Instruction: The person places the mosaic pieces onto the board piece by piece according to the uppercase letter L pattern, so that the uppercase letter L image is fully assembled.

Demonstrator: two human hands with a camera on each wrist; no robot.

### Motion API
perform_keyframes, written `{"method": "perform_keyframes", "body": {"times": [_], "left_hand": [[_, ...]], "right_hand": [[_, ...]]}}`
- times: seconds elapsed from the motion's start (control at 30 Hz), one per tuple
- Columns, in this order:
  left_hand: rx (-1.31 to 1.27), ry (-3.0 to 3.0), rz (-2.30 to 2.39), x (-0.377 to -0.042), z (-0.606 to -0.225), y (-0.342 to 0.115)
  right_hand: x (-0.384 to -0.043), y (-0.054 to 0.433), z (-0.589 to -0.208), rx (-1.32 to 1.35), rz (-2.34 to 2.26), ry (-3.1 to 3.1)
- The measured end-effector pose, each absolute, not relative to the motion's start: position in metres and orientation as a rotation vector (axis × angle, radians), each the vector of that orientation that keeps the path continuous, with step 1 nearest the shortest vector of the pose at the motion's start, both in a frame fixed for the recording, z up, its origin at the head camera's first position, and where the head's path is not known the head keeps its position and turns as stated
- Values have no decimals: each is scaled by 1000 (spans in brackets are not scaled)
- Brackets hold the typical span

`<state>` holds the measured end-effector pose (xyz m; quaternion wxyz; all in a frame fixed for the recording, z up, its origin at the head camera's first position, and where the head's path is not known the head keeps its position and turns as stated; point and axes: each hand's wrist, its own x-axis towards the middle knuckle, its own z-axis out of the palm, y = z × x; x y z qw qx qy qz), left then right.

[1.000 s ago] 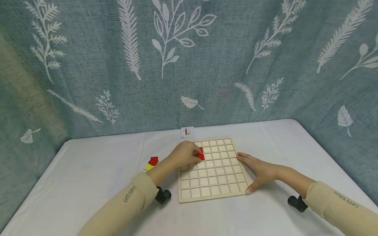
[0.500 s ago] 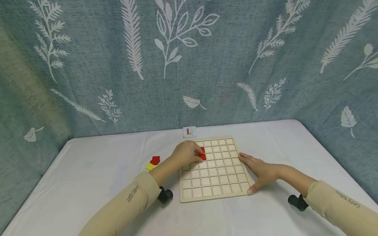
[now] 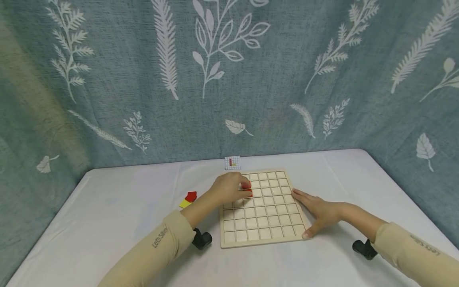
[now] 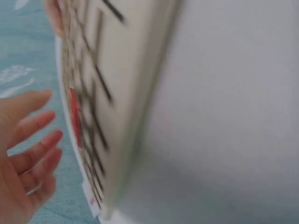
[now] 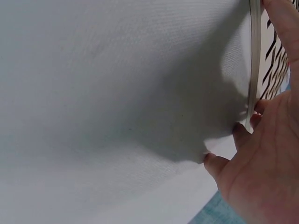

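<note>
A pale wooden board (image 3: 263, 244), divided into small square cells, lies on the table. Two red square tiles (image 3: 249, 193) sit side by side in its upper left cells, partly hidden by my left hand (image 3: 226, 188). Seen in the left wrist view, the fingers of that hand (image 4: 28, 158) are loosely bent and spread above the red patch (image 4: 74, 112), with nothing held. My right hand (image 3: 322, 211) spans the board's right side; its thumb touches the lower right corner and its extended fingertips touch the edge higher up.
Left of the board lie red tiles (image 3: 191, 196) and a yellow tile (image 3: 185, 203), partly behind the left forearm. A small grid card (image 3: 232, 162) with a red and yellow pattern lies behind the board. Black devices (image 3: 202, 240) are worn at both wrists.
My left hand's fingers have shifted slightly and now cover more of the red tiles. The right hand keeps its place at the board's edge. The head view has drifted a little.
</note>
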<state>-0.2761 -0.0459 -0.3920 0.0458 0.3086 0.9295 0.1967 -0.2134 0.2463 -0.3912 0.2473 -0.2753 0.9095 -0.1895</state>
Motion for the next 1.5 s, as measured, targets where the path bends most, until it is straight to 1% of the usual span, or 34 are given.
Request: {"method": "perform_keyframes", "body": {"times": [0.13,0.3,0.4,0.8,0.97,1.5], "left_hand": [[976,2599,933,-272,-383,-44],[1078,2422,1103,-265,-374,-44],[1115,2382,1130,-261,-370,-44],[1027,2406,1062,-247,-380,-60],[1033,2414,1094,-241,-382,-71],[820,2570,1209,-225,-380,-134]], "right_hand": [[-213,246,-391,-746,-492,2487],[-214,244,-388,-732,-471,2488],[-214,244,-388,-727,-466,2489],[-213,245,-388,-716,-492,2483],[-213,243,-387,-693,-493,2474],[-213,243,-388,-707,-489,2480]]}}
